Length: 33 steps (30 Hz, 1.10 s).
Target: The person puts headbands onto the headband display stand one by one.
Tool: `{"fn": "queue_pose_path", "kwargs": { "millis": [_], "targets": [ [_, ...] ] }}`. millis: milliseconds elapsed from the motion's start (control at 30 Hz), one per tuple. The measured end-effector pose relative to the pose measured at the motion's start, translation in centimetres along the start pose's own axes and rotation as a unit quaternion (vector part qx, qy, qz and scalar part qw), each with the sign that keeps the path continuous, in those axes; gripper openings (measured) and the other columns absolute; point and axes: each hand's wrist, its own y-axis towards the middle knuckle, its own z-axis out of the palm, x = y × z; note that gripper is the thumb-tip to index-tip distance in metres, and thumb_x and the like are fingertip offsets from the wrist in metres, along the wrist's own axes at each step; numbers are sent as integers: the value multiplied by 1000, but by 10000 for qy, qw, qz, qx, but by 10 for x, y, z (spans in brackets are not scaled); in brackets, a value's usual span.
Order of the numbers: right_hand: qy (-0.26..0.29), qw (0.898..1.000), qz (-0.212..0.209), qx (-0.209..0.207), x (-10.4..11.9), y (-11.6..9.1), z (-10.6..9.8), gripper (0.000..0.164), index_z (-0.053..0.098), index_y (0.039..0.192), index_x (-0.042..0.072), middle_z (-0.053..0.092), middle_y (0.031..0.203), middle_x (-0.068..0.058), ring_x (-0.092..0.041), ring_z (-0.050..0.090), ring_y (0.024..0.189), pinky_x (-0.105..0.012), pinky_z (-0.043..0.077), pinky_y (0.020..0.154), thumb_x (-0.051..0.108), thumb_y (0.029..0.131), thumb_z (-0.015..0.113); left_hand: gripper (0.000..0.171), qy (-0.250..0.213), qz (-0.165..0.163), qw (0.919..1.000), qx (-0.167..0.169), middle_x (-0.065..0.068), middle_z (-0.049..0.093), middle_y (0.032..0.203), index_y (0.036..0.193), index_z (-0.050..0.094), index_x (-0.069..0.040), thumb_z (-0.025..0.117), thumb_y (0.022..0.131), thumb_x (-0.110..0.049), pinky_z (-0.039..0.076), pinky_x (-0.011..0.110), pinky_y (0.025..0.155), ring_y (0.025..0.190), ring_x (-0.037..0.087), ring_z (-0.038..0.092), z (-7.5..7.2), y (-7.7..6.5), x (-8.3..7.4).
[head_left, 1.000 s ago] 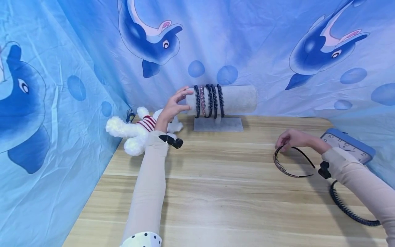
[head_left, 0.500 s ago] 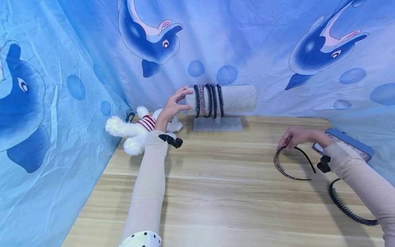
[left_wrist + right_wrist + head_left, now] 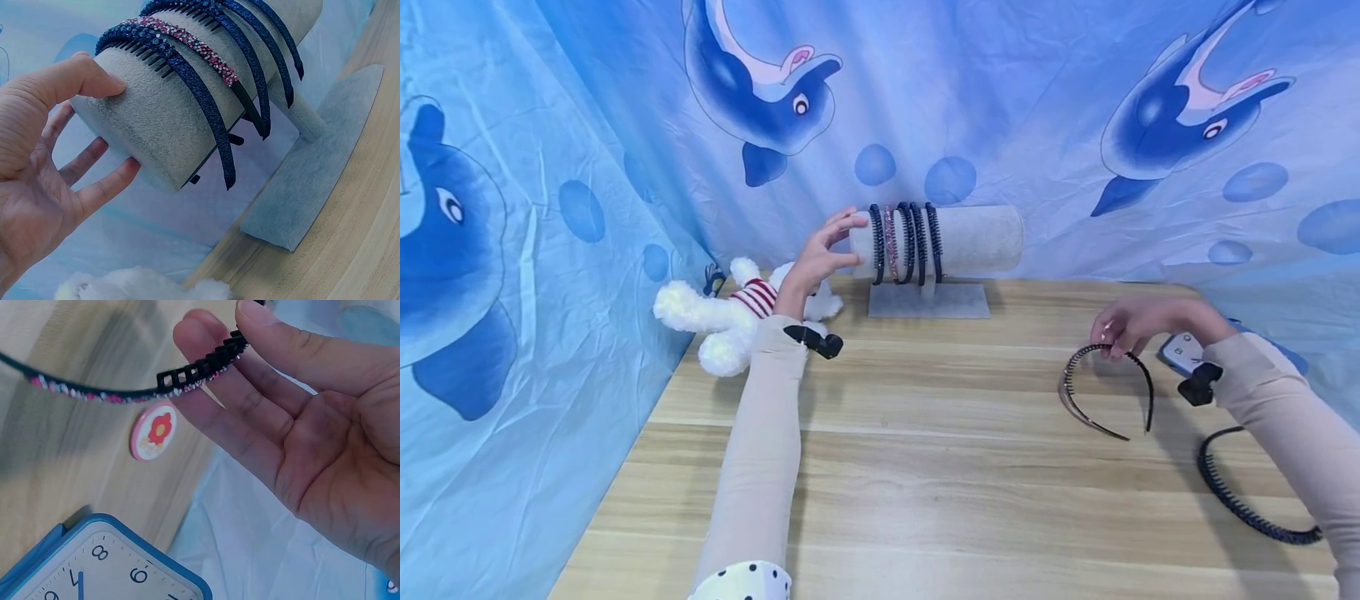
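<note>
My left hand [image 3: 820, 262] holds the left end of a grey padded headband stand [image 3: 981, 237], its thumb on top and fingers against the end face. Around the roll sit several toothed headbands; in the left wrist view a glittery navy headband [image 3: 203, 112] is nearest the thumb, beside a headband with pink and silver beads [image 3: 215, 59]. On the right, my right hand [image 3: 1138, 321] pinches a black toothed headband [image 3: 112, 397] with pink and white beads by its curved top. It hangs above the table with its ends downward. Another dark toothed headband [image 3: 1228, 500] lies near the right forearm.
A white plush toy [image 3: 726, 317] in a red-striped top lies behind the left wrist. A blue square clock [image 3: 106, 562] is partly hidden by the right arm, near a round badge [image 3: 154, 431] with a red flower. Blue dolphin-print curtain [image 3: 1037, 100] surrounds the wooden table [image 3: 925, 467].
My right hand has moved slightly to the right and away from me, lifting the beaded headband and turning it more upright. The left hand stays on the stand.
</note>
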Motion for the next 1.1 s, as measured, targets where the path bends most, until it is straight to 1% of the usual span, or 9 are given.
{"fn": "queue_pose_path", "kwargs": {
  "millis": [133, 267, 367, 467, 633, 700, 833, 1033, 1100],
  "targets": [
    [239, 9996, -80, 145, 0, -6, -6, 32, 57, 120, -4, 73, 108, -12, -20, 71, 98, -32, 60, 78, 2, 91, 70, 58, 5, 10, 10000, -10, 0, 24, 170, 143, 55, -1, 69, 87, 7, 42, 50, 117, 152, 32, 30, 0, 0, -1],
    [289, 9990, -307, 127, -2, -11, -10, 42, 53, 129, -9, 74, 111, -9, -17, 71, 99, -33, 61, 81, 5, 93, 69, 58, 16, -24, 10000, -23, 0, 24, 170, 143, 55, -2, 69, 87, 7, 42, 49, 117, 152, 32, 30, 0, -1, -1],
    [323, 9983, -491, -28, -6, -16, -12, 50, 49, 135, -12, 75, 111, -8, -18, 72, 99, -35, 61, 85, 7, 93, 69, 58, 12, -35, 10000, -23, 0, 24, 170, 143, 55, -1, 70, 87, 7, 42, 49, 117, 152, 32, 30, 0, -1, -1],
    [390, 9966, -691, -203, -7, -21, -13, 55, 46, 139, -14, 75, 111, -12, -19, 72, 99, -37, 61, 88, 7, 93, 69, 59, 9, -30, 10000, -18, 1, 24, 170, 143, 55, -1, 70, 87, 7, 42, 49, 117, 152, 33, 30, 0, 0, -1],
    [498, 9913, -1121, -469, -4, -27, -15, 50, 49, 137, -12, 75, 109, -11, -20, 73, 97, -37, 62, 88, 3, 93, 68, 59, 14, 11, 10000, -32, 3, 24, 170, 143, 55, -1, 69, 86, 9, 40, 49, 118, 152, 33, 31, 0, 0, -1],
    [488, 9891, -1268, -567, -1, -29, -15, 48, 51, 137, -11, 75, 108, -8, -19, 73, 97, -36, 62, 88, 2, 93, 67, 60, 11, 34, 10000, -49, 3, 25, 170, 143, 55, -1, 70, 86, 9, 40, 50, 119, 152, 34, 31, 0, 0, -1],
    [523, 9859, -1351, -836, 5, -32, -16, 48, 53, 137, -7, 75, 111, -8, -18, 74, 98, -34, 62, 89, 2, 92, 68, 60, 20, 38, 10000, -66, 2, 26, 170, 142, 55, 0, 70, 85, 9, 39, 50, 119, 152, 34, 31, 1, 0, 0],
    [749, 9753, -1635, -1281, 13, -37, -18, 45, 58, 139, 7, 76, 112, 7, -12, 73, 102, -29, 61, 90, 1, 95, 65, 59, -2, 8, 10000, -31, 3, 23, 170, 143, 55, -1, 70, 87, 9, 42, 51, 117, 152, 34, 30, 1, -1, -2],
    [837, 9715, -1634, -1498, 15, -38, -19, 47, 57, 141, 9, 76, 111, 10, -10, 73, 103, -29, 60, 90, 1, 95, 65, 59, -4, 3, 10000, -35, 3, 24, 170, 143, 55, -1, 69, 87, 9, 42, 51, 116, 152, 33, 31, 1, -1, -2]
  ]
}}
